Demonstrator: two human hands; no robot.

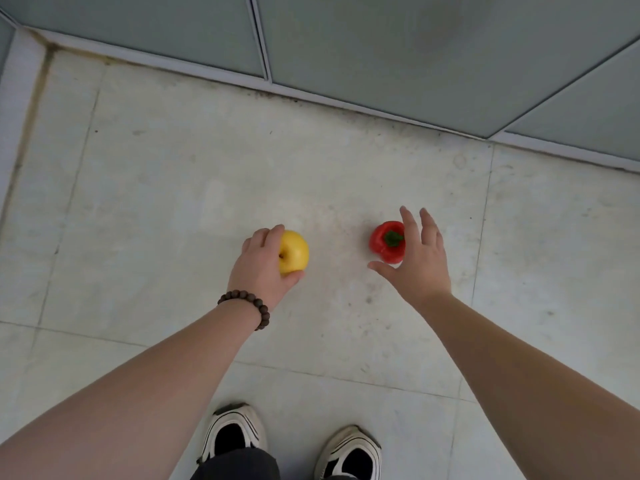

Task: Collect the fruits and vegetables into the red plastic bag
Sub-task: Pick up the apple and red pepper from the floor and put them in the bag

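A yellow apple (296, 251) lies on the pale tiled floor, and my left hand (261, 268) wraps around it from the left, fingers over its top and thumb under its near side. To the right stands a red bell pepper (382, 245) with a green stem. My right hand (417, 263) hovers right beside it with fingers spread, the thumb curled below the pepper; it holds nothing. No red plastic bag appears in this view.
Grey glass wall panels (381, 53) with a metal base rail run along the far side of the floor. My two white and black shoes (291, 445) stand at the bottom centre. A beaded bracelet (247, 304) circles my left wrist.
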